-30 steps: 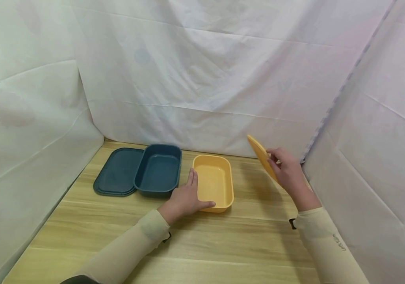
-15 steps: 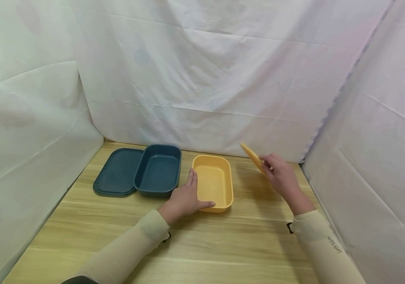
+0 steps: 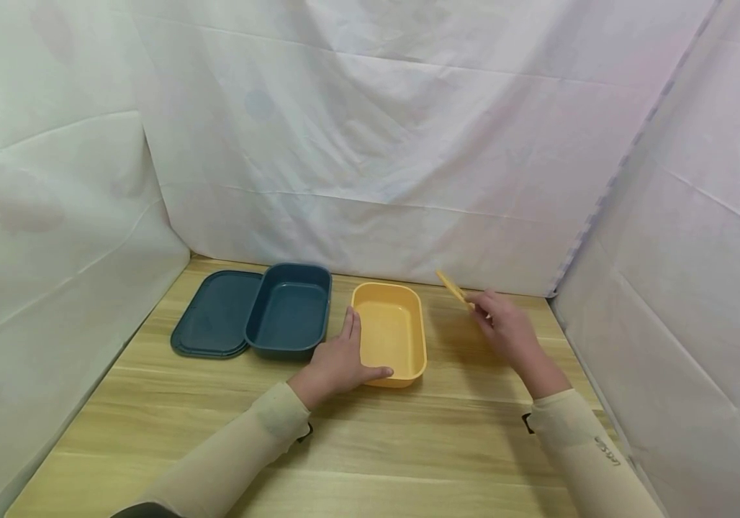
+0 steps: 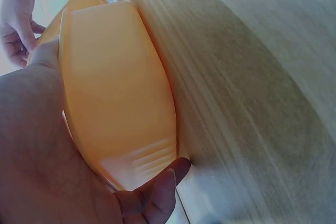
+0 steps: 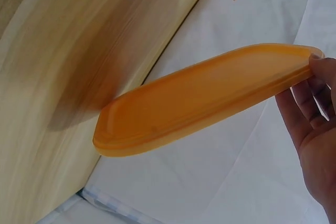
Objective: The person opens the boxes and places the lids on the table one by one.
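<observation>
A yellow rectangular food box stands uncovered on the table, its inside bare. My left hand holds its near-left corner, fingers along the left wall and thumb over the near rim. In the left wrist view the fingertips reach round the box's ribbed end. To the right, my right hand pinches the edge of the matching yellow lid between thumb and fingers. The lid is tilted, seen nearly edge-on in the head view, and its far end is low by the table in the right wrist view.
A dark blue box, also uncovered, stands left of the yellow one. Its rim overlaps a dark blue lid lying flat beside it. White cloth hangs behind and on both sides of the wooden table.
My right hand has lowered the yellow lid and brought it leftward, tilting it flatter and closer to the table. The left hand and the boxes have stayed put.
</observation>
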Action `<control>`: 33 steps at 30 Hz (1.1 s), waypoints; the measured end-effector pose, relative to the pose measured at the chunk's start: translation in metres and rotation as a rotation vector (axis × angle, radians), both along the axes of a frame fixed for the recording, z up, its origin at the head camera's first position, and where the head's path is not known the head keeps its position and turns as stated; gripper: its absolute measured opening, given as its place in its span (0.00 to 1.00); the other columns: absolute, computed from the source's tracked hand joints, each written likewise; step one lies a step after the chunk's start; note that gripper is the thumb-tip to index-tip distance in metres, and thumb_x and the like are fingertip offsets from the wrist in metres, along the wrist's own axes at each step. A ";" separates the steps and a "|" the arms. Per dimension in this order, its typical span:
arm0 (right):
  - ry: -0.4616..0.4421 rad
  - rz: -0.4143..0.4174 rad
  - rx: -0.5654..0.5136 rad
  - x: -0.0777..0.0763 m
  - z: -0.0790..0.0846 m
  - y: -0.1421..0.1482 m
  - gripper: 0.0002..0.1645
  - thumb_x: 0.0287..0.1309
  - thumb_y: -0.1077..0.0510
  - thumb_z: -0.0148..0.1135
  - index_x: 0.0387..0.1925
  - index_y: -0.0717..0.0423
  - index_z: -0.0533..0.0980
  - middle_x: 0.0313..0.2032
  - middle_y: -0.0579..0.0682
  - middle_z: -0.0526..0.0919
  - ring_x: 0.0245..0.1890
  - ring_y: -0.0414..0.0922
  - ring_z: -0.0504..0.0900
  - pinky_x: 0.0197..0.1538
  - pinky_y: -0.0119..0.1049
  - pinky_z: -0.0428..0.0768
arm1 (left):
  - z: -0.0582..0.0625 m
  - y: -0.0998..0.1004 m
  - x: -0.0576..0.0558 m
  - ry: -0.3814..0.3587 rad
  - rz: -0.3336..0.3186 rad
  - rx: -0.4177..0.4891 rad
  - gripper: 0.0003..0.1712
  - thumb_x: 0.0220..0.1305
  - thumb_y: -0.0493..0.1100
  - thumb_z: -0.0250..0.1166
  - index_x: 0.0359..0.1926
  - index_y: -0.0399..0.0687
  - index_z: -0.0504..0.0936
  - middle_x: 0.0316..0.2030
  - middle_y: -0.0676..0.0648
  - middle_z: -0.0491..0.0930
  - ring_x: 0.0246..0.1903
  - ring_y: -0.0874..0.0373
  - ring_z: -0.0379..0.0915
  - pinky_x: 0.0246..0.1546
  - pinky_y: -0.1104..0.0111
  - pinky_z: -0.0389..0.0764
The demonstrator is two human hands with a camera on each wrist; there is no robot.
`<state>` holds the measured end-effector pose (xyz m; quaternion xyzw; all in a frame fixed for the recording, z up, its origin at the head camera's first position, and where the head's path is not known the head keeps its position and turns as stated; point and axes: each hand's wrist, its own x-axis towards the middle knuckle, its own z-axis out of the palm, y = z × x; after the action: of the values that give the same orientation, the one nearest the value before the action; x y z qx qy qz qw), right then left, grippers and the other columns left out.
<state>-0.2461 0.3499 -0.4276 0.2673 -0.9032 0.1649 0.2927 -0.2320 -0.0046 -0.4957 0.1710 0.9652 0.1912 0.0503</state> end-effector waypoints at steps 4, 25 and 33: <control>-0.031 -0.003 0.014 0.001 -0.003 0.000 0.18 0.64 0.74 0.74 0.53 0.58 0.86 0.39 0.53 0.85 0.35 0.51 0.85 0.37 0.51 0.86 | -0.001 0.000 0.000 0.002 0.000 0.006 0.85 0.57 0.90 0.64 0.90 0.37 0.38 0.90 0.39 0.33 0.49 0.45 0.87 0.36 0.57 0.85; -0.192 0.027 0.048 -0.002 -0.035 -0.006 0.13 0.63 0.72 0.77 0.47 0.57 0.89 0.37 0.48 0.83 0.35 0.45 0.80 0.40 0.48 0.83 | -0.002 0.000 -0.001 0.002 0.000 0.012 0.85 0.57 0.91 0.64 0.90 0.37 0.38 0.90 0.39 0.32 0.47 0.45 0.87 0.34 0.58 0.83; -0.246 0.026 0.062 -0.002 -0.041 -0.007 0.12 0.65 0.71 0.76 0.47 0.57 0.90 0.37 0.48 0.84 0.34 0.44 0.79 0.40 0.47 0.83 | -0.005 0.001 -0.002 0.003 -0.002 0.007 0.85 0.57 0.91 0.64 0.90 0.37 0.38 0.90 0.39 0.32 0.46 0.46 0.87 0.31 0.60 0.82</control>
<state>-0.2481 0.3428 -0.4685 0.2654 -0.9335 0.1721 0.1689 -0.2345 -0.0040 -0.5003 0.1726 0.9645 0.1941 0.0485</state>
